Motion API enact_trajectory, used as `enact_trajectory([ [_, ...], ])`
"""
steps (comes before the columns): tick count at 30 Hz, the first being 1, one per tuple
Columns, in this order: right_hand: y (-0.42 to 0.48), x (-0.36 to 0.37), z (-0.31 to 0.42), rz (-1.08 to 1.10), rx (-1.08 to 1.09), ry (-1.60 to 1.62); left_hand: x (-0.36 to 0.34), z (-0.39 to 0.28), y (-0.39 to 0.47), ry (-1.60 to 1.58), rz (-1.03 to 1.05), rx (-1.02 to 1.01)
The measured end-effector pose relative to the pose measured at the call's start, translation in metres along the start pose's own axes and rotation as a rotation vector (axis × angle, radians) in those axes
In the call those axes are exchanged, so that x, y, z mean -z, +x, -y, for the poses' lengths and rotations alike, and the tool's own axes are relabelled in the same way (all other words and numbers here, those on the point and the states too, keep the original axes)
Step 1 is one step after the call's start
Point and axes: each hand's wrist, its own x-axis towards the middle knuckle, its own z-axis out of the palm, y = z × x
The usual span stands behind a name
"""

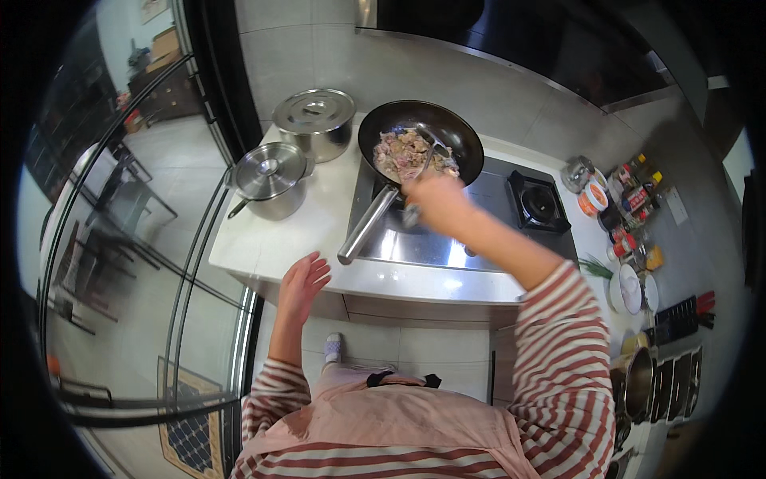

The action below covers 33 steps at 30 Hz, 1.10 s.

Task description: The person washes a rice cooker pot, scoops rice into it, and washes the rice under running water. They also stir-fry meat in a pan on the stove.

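Note:
My right hand (pixel 440 200), slightly blurred, grips a metal spatula (pixel 429 157) whose blade reaches into a dark wok (pixel 465 143). Pieces of meat (pixel 402 148), partly pink and partly browned, lie in the wok's bottom. The wok sits on the left side of a gas cooktop (pixel 491 239), and its steel handle (pixel 366 226) points toward me. My left hand (pixel 304 280) hovers at the counter's front edge, left of that handle, fingers apart and holding nothing.
Two lidded steel pots, a larger pot (pixel 314 124) and a smaller pot (pixel 270 179), stand left of the wok. A second burner (pixel 537 202) is at right. Seasoning bottles (pixel 637 191), a white bowl (pixel 627 290) and a knife block (pixel 676 317) line the right counter. A glass door (pixel 197 239) borders the left.

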Motion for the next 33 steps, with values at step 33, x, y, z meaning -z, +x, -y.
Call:
enact_trajectory([
  [33, 0.008, 0.079, -0.020, -0.545, -0.139, 0.460, -0.063, -0.008, 0.078, -0.447, 0.452, 0.765],
])
